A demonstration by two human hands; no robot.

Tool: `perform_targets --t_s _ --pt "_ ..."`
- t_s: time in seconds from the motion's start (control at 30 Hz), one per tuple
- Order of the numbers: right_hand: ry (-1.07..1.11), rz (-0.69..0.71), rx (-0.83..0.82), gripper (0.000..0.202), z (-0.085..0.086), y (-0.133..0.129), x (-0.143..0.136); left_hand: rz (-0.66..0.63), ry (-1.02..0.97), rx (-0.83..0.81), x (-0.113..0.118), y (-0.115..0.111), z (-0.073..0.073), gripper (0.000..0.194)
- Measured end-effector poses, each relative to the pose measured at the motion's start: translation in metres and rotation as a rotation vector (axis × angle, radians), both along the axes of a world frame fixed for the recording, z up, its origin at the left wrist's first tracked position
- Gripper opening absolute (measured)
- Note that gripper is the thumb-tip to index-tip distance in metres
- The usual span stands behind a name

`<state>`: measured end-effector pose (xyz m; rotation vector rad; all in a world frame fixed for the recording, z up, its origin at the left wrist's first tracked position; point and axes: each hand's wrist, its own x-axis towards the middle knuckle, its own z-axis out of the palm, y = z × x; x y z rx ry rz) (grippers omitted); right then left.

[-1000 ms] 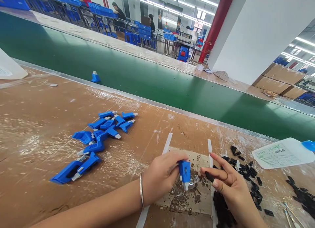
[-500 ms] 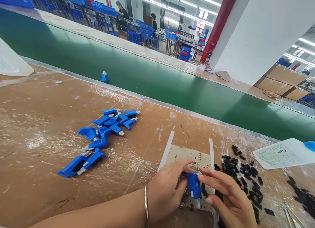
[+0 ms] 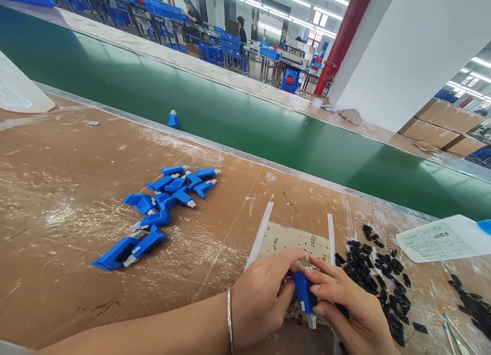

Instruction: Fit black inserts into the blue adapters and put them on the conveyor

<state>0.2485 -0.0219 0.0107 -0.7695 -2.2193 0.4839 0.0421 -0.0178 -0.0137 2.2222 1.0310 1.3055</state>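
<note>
My left hand (image 3: 264, 288), with a silver bangle at the wrist, grips a blue plastic part (image 3: 303, 292) with a pale tip pointing down. My right hand (image 3: 347, 298) holds a small black piece (image 3: 313, 296) against the right side of that blue part, fingers curved round it. Both hands are over a stained cardboard sheet (image 3: 295, 237) edged by white strips. Right of it is a pile of small black pieces (image 3: 360, 265). Several blue parts (image 3: 161, 201) with pale tips lie in a group to the left.
A green conveyor belt (image 3: 245, 122) crosses beyond the table, carrying one blue part (image 3: 174, 118) on its near side. A labelled white bottle (image 3: 441, 239) and cotton swabs (image 3: 452, 329) lie at right. Another white container (image 3: 19, 89) is at far left. People sit in the background.
My right hand has moved closer, bringing the black piece against the blue part, which has tilted slightly. On the belt, the lone blue part has shifted right.
</note>
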Motion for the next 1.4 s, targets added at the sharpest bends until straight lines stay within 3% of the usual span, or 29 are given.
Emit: perform_targets --t_s 0.23,0.4,0.53,0.7,0.77,0.87,0.9,1.03,1.2,1.3,1.4 --pt "-0.091 0.054 0.117 0.025 -0.006 0.001 0.0 -0.054 -0.088 -0.124 -0.001 0.001 0.007 0.054" --pt "-0.181 0.04 0.332 0.035 -0.019 0.0 0.001 -0.102 -0.186 -0.297 -0.002 0.002 0.009 0.043" --pt "-0.219 0.038 0.347 0.042 -0.031 -0.003 0.0 -0.12 -0.156 -0.383 -0.002 0.001 0.009 0.036" --pt "-0.122 0.014 0.245 0.049 -0.031 -0.006 -0.002 -0.082 -0.038 -0.227 -0.01 0.009 0.013 0.042" --pt "-0.061 -0.118 0.157 0.047 -0.023 0.001 0.008 -0.065 0.079 -0.113 -0.018 0.02 0.013 0.045" --pt "-0.038 -0.523 -0.001 0.027 -0.007 0.021 0.037 0.022 0.318 -0.018 -0.032 0.045 0.01 0.05" --pt "-0.101 -0.585 -0.044 0.023 -0.004 0.028 0.047 0.059 0.401 -0.012 -0.037 0.054 0.009 0.049" --pt "-0.269 -0.529 -0.135 0.019 0.001 0.047 0.075 0.228 0.761 -0.128 -0.057 0.085 0.013 0.048" --pt "-0.423 -0.449 -0.207 0.023 -0.004 0.042 0.077 0.568 1.107 -0.291 -0.085 0.101 0.03 0.039" --pt "-0.452 -0.435 -0.223 0.025 -0.009 0.042 0.079 0.72 1.179 -0.207 -0.099 0.103 0.034 0.036" --pt "-0.449 -0.42 -0.24 0.024 -0.013 0.044 0.081 0.735 1.208 -0.103 -0.101 0.104 0.033 0.038"
